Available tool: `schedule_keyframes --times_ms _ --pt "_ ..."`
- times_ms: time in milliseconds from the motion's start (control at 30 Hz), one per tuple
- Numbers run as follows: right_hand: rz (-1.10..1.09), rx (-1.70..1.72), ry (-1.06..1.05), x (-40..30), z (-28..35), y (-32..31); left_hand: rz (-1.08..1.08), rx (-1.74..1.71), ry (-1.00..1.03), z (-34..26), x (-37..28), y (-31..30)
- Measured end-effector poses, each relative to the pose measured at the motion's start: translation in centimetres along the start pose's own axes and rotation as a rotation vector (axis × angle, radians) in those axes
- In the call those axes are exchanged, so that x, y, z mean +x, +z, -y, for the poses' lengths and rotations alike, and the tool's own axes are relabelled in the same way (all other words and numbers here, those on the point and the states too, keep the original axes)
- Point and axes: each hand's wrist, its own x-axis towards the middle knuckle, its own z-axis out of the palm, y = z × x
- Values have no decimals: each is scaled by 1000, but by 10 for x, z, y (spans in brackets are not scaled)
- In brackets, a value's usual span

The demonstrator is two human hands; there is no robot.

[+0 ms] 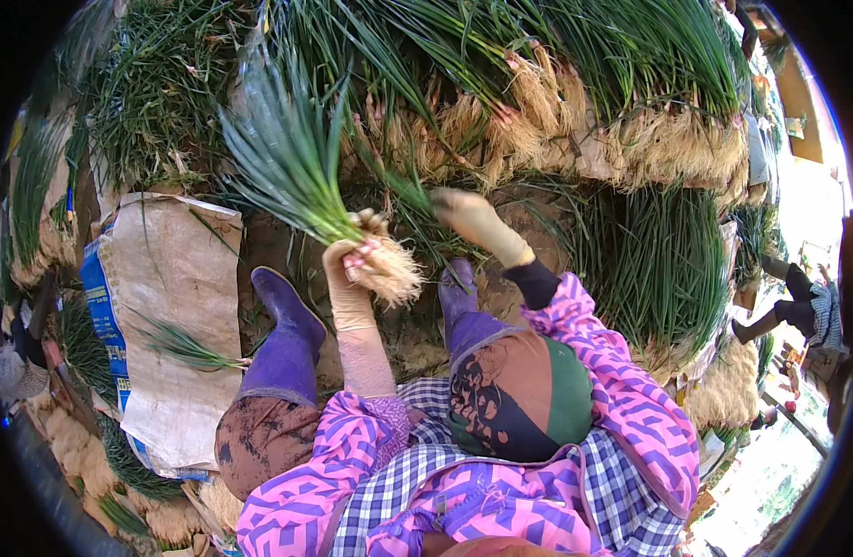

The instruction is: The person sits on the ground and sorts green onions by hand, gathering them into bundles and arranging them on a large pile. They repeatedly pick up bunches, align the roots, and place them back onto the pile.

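Note:
My gloved left hand (pixel 343 268) grips a bundle of spring onions (pixel 311 184) just above the roots. Its long green leaves fan toward the upper left, and the pale stringy roots (pixel 391 275) hang out to the right of the fist. Apart from the bundle, to its right, is my gloved right hand (pixel 468 216), blurred by motion. A blurred strip of green leaves (pixel 405 188) trails up and left from its fingertips and appears held there. Loose leaves (pixel 426 237) litter the brown ground below the two hands.
Rooted spring onions (pixel 531 83) lie in rows ahead, with another pile (pixel 652 271) at right. On the left, a woven sack (pixel 179 299) bears a small onion sprig (pixel 189 348). My purple boots (pixel 287 313) flank the work spot. Another person (pixel 802 306) is at far right.

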Motion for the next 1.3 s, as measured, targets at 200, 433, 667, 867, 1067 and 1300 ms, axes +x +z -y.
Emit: schedule_keyframes --times_ms 200,433,667,867,1067,1300 --pt "378 -146 -134 -30 -6 -8 299 -58 -7 -4 7 5" --pt "-295 -294 160 112 -20 -30 22 143 -276 39 24 -2" --pt "-51 236 219 55 32 3 -185 373 -267 45 26 -38" --pt "3 1178 647 36 -23 38 86 296 -334 54 18 0" --pt "42 -182 147 18 11 -73 251 57 -223 31 12 13" --pt "-239 -393 266 73 -16 -100 246 -63 -93 30 24 -11"
